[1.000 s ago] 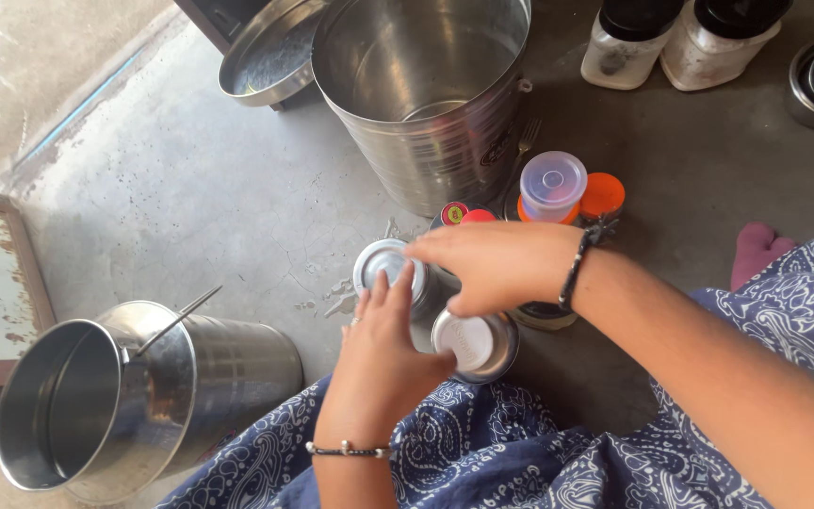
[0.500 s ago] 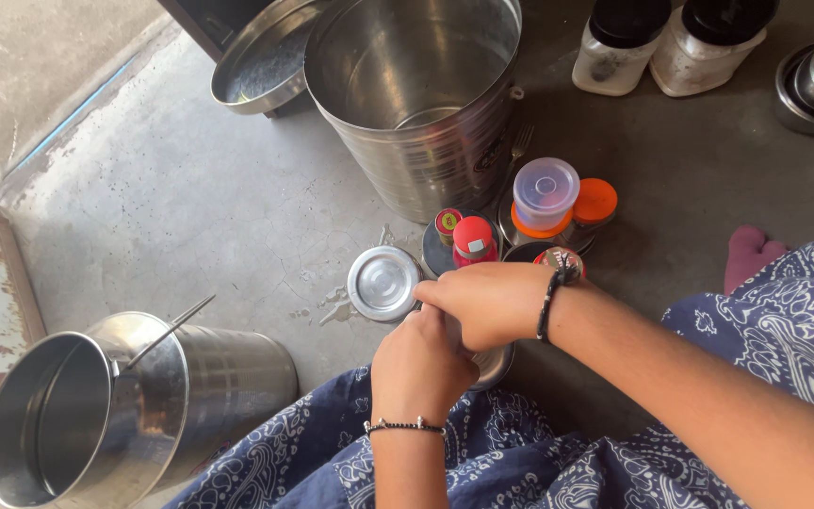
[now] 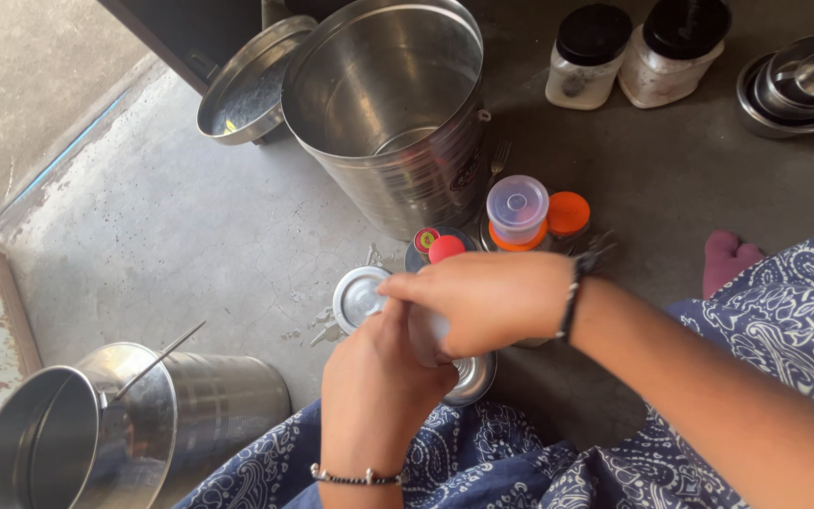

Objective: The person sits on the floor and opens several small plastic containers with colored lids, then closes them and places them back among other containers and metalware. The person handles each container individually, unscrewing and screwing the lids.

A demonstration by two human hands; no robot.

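My left hand (image 3: 376,386) and my right hand (image 3: 482,300) are both closed around a small steel container (image 3: 466,372) on the concrete floor just in front of my lap. Only its lower rim and a pale patch between my fingers show. My right hand covers its top; my left hand grips its side. Just left of my fingers stands a second small steel tin with a round lid (image 3: 358,297).
A big steel drum (image 3: 390,123) stands behind, its lid (image 3: 252,85) leaning at its left. Small jars with red (image 3: 445,249), orange (image 3: 568,213) and clear (image 3: 517,207) caps crowd behind my hands. A steel can (image 3: 105,424) lies tipped at bottom left. Black-capped jars (image 3: 588,57) and stacked bowls (image 3: 798,85) stand at the back right.
Both hands left the lidded tin on the left and closed around the nearer container. The pale lid seen a second ago is now covered by my right hand.
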